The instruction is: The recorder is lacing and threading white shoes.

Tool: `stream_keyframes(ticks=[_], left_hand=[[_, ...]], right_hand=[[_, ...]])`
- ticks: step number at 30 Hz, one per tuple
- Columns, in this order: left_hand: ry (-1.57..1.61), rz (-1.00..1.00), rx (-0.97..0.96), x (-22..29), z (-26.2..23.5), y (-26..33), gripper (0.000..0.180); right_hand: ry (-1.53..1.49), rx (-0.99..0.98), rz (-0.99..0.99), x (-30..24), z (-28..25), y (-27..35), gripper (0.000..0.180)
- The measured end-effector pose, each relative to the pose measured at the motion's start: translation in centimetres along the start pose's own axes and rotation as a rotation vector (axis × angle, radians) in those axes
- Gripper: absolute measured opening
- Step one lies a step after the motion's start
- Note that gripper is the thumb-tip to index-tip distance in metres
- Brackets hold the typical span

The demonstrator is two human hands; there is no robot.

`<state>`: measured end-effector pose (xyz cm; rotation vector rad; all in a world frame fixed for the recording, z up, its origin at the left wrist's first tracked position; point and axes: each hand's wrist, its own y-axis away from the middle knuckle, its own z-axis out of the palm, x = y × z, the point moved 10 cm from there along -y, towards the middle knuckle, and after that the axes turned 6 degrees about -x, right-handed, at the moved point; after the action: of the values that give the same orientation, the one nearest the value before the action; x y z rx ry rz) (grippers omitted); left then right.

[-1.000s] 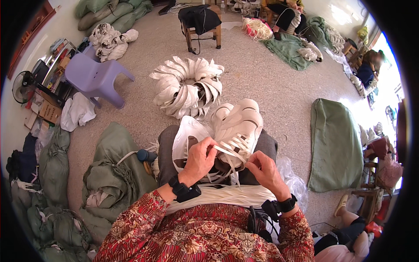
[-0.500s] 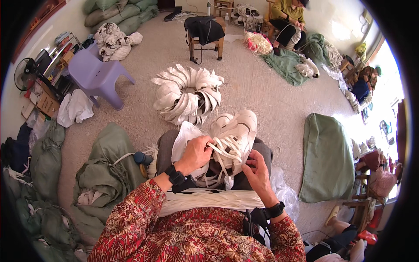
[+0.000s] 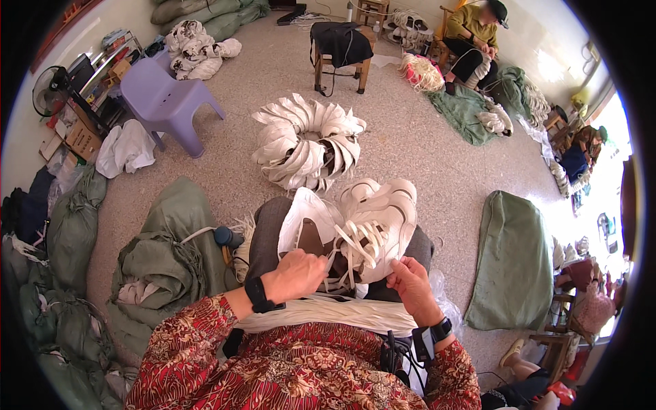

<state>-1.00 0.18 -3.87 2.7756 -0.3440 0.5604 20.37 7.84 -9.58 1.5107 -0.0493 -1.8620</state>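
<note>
Shoe upper [image 3: 394, 222], cream, its laces [image 3: 363, 240] crossing the front in loose loops, lies on the lap [image 3: 266, 222] with its rounded toe pointing away from the body. We see the right hand [image 3: 415, 290] at the near right edge, thumb and forefinger pinching the rim; the left hand [image 3: 295, 276] lies at the near left, its fingers curled in beside a hanging lace end. Whether they grasp that lace we cannot tell. White material [image 3: 292, 217] with a brown inside lies just beside the upper. For neat lacing, we judge, the right hand should steady the rim while the left draws out slack evenly, row by row from the toe. We would lay each lace flat and untwisted, and pull along the row rather than upward, lest the lace holes strain. Cream strands [image 3: 328, 311] across the waist are best kept apart from the working end.
</note>
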Motion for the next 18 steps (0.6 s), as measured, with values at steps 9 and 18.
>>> stream_keyframes(ticks=[9,18], left_hand=[[-0.121,0.105,-0.034,2.3,3.5,0.4,0.017],[-0.195,0.118,0.056,4.3,3.7,-0.3,0.015]], right_hand=[[0.618,-0.184,-0.244,-10.0,6.2,-1.9,0.029],[0.382,-0.274,-0.181,-10.7,11.6,-7.5,0.030]])
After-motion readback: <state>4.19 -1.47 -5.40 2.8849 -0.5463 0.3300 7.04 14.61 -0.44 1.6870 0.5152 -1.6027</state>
